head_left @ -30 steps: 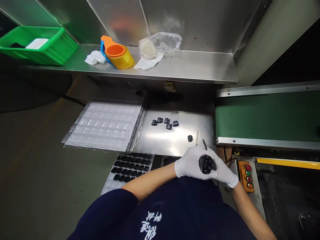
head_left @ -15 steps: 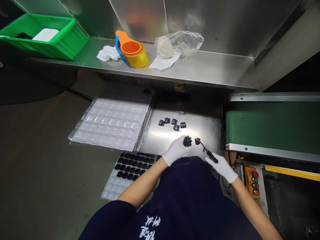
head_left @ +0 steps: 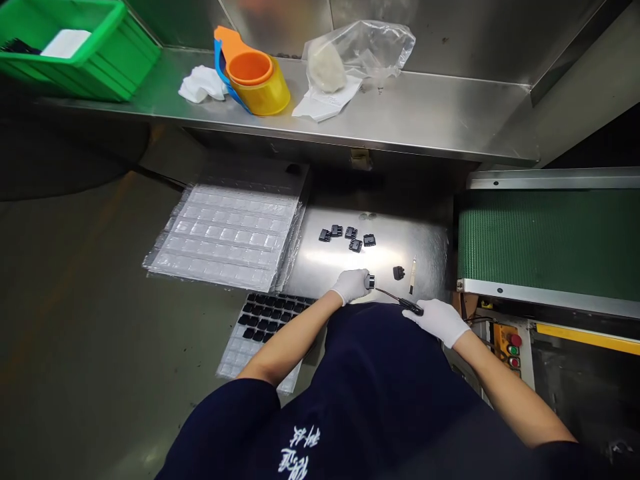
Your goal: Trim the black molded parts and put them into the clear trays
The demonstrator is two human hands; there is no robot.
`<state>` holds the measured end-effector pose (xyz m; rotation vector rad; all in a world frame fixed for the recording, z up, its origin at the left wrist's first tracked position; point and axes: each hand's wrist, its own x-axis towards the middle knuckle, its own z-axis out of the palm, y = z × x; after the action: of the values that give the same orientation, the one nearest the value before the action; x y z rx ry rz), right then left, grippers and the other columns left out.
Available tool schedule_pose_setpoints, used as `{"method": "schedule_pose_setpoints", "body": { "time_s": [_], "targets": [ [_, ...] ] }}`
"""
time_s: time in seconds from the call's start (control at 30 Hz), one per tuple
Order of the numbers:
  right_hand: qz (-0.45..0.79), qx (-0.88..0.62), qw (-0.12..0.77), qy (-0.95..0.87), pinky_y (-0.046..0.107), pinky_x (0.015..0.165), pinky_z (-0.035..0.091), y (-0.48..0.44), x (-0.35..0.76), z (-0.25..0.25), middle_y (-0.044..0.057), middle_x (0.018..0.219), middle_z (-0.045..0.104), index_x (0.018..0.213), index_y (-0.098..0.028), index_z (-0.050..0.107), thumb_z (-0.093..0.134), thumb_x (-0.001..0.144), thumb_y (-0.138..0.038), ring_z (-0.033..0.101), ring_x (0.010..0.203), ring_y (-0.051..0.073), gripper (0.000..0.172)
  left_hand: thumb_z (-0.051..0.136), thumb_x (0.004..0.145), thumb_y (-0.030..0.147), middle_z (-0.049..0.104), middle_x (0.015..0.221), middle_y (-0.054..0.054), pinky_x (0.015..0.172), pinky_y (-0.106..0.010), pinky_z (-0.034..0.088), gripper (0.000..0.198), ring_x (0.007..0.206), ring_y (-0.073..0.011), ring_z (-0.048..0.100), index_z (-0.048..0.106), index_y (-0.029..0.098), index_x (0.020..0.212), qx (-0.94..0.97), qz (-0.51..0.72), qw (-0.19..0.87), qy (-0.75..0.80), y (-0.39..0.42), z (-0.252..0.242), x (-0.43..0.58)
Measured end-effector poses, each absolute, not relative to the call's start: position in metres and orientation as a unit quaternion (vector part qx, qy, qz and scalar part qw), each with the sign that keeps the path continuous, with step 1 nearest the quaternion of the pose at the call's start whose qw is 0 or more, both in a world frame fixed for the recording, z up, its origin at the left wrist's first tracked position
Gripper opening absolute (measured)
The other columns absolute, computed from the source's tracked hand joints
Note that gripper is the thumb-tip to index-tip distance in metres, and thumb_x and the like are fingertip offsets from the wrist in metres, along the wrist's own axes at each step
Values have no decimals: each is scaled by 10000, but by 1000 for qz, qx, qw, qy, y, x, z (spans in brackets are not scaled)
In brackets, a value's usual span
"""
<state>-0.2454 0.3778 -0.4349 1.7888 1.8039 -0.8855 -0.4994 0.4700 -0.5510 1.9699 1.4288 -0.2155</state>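
Note:
My left hand (head_left: pixel 350 285), in a white glove, pinches a small round black-and-silver part (head_left: pixel 371 282) at the near edge of the steel plate (head_left: pixel 320 263). A thin black cable (head_left: pixel 387 295) runs from that part to a black plug (head_left: pixel 411 307) held in my right hand (head_left: pixel 433 322), also gloved. Several small black connectors (head_left: pixel 347 236) lie in a loose group on the plate. A single black piece (head_left: pixel 399 273) and a slim metal tool (head_left: pixel 413 275) lie to the right, just beyond my hands.
Left of the plate is a stack of clear blister trays (head_left: pixel 225 238), and a tray of black parts (head_left: pixel 263 321) sits below it. A green conveyor belt (head_left: pixel 550 243) runs right, with a button box (head_left: pixel 506 347) below. The steel shelf (head_left: pixel 400 113) holds a green crate (head_left: pixel 75 57), tape, cloth and a plastic bag.
My hands have drawn apart, and the cable now stretches between them. The round part sits lower in my left hand's grip, and the black piece lies on the plate.

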Motion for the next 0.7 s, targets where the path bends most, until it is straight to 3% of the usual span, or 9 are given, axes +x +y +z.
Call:
{"method": "schedule_pose_setpoints", "body": {
  "time_s": [0.37, 0.7],
  "targets": [
    [-307, 638, 222, 671, 399, 805, 542, 376, -252, -434, 135, 984, 775, 1018, -217, 748, 400, 987, -731, 757, 961, 343, 621, 782, 758, 438, 744, 952, -142, 908, -424, 530, 382, 922, -346, 704, 698, 184, 1030, 751, -48, 371, 545, 455, -546, -506],
    [-285, 661, 272, 638, 398, 807, 536, 378, -286, -424, 138, 986, 780, 1026, -214, 740, 415, 990, -711, 760, 954, 340, 595, 739, 709, 256, 713, 873, -123, 884, -421, 528, 246, 896, -350, 708, 663, 189, 933, 746, -16, 400, 532, 459, -558, -536]
  ]
}}
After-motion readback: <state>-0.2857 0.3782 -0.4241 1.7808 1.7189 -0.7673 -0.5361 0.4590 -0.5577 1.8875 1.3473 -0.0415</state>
